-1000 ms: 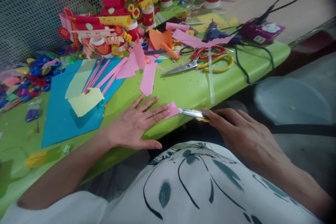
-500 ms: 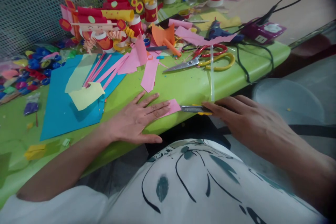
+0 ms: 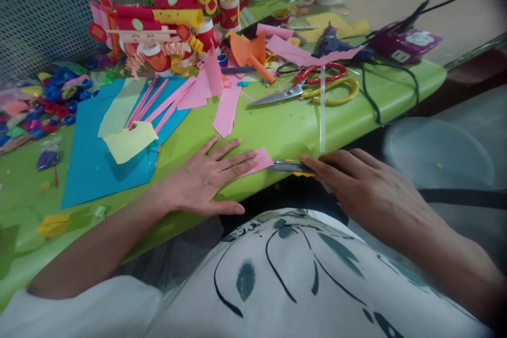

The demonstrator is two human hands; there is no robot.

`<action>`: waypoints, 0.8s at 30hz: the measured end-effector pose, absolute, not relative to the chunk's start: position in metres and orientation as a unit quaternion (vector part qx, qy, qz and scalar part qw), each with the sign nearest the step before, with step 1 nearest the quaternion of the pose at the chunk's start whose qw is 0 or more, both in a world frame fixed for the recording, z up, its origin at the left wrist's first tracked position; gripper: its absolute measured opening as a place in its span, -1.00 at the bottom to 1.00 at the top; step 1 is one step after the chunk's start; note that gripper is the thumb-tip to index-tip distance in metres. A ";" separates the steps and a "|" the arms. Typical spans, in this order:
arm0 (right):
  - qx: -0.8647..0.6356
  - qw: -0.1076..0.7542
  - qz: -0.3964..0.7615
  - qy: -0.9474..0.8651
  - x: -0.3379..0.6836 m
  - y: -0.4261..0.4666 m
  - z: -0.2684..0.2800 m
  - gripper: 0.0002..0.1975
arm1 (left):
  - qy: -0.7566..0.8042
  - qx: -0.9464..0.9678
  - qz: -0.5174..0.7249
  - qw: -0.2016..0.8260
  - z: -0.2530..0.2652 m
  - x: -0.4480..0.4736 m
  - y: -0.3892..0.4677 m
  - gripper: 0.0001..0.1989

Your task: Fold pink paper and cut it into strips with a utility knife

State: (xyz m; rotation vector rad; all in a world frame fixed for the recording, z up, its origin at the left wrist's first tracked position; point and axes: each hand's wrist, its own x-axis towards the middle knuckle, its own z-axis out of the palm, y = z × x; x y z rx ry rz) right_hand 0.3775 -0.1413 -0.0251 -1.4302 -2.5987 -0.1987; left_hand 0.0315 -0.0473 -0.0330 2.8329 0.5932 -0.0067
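Observation:
My left hand [image 3: 214, 177] lies flat with its fingers spread, pressing a small pink paper piece [image 3: 263, 159] onto the green tabletop [image 3: 261, 127] at its front edge. My right hand [image 3: 352, 177] is closed around a utility knife [image 3: 289, 166] with a yellow body, most of its handle hidden by the fingers. The blade reaches left, and its tip meets the right end of the pink paper. Just beyond lie a pink paper strip [image 3: 227, 111] and scissors [image 3: 309, 88] with red and yellow handles.
Blue sheets [image 3: 89, 163] with pink strips lie at left. Behind stand paper-and-cup figures [image 3: 146, 31]. A glue gun [image 3: 332, 45] and a purple power block [image 3: 406, 43] with black cords sit at back right. A round translucent stool [image 3: 438, 150] stands below the edge.
The view has shifted slightly. My right hand and the knife have moved a little left against the pink paper, while my left hand stays in place.

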 end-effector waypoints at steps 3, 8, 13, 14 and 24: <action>-0.482 0.081 -0.067 -0.870 0.377 -0.142 -0.024 -0.56 | 0.204 0.971 0.006 0.125 -0.033 0.032 -0.047 -0.04; -0.494 0.068 -0.066 -0.864 0.376 -0.142 -0.024 -0.54 | 0.211 0.969 -0.012 0.129 -0.032 0.032 -0.047 -0.04; -0.483 0.073 -0.095 -0.867 0.374 -0.140 -0.021 -0.54 | 0.209 0.969 -0.013 0.129 -0.033 0.032 -0.047 -0.04; -0.481 0.074 -0.094 -0.868 0.373 -0.140 -0.021 -0.55 | 0.209 0.969 -0.014 0.129 -0.033 0.032 -0.047 -0.04; -0.494 0.074 -0.070 -0.863 0.373 -0.141 -0.027 -0.56 | 0.218 0.968 -0.017 0.120 -0.030 0.036 -0.050 -0.02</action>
